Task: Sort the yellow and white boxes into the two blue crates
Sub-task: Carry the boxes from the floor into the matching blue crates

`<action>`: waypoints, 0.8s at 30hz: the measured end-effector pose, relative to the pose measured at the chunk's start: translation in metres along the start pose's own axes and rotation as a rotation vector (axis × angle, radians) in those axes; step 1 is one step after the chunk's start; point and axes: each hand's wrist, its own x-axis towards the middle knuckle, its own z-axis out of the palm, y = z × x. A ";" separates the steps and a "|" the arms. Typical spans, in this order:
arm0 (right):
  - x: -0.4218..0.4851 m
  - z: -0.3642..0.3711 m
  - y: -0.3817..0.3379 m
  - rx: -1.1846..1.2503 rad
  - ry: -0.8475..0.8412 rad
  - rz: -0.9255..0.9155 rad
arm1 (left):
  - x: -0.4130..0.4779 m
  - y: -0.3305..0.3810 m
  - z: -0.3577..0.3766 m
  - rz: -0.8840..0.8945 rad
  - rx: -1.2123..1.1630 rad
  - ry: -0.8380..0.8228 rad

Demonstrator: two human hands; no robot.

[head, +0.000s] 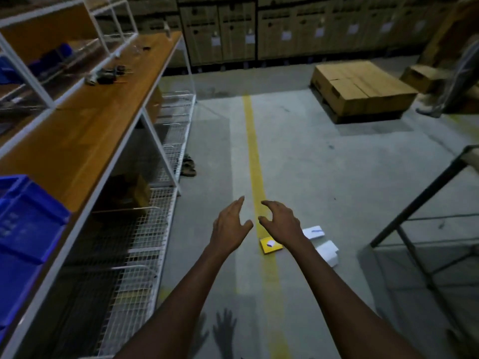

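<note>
A yellow box (270, 245) lies flat on the concrete floor, on the yellow floor line, partly hidden by my right wrist. Two white boxes (313, 232) (328, 252) lie on the floor just right of it. A blue crate (28, 218) stands on the wooden shelf at the left edge, cut off by the frame. My left hand (229, 225) and my right hand (281, 221) are both stretched out above the floor, fingers spread and curved, palms facing each other, holding nothing. Both hover above the boxes without touching them.
A white metal rack (153, 141) with a wooden worktop (85, 125) and wire baskets runs along the left. A dark metal frame (425, 200) stands at the right. Cartons on a pallet (363, 89) sit ahead, with stacked cartons behind. Sandals (188, 165) lie by the rack. Someone's legs (440, 99) show at far right.
</note>
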 end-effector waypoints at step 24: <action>0.187 -0.048 0.219 0.072 -0.100 0.432 | 0.229 0.015 0.175 -0.128 0.110 -0.404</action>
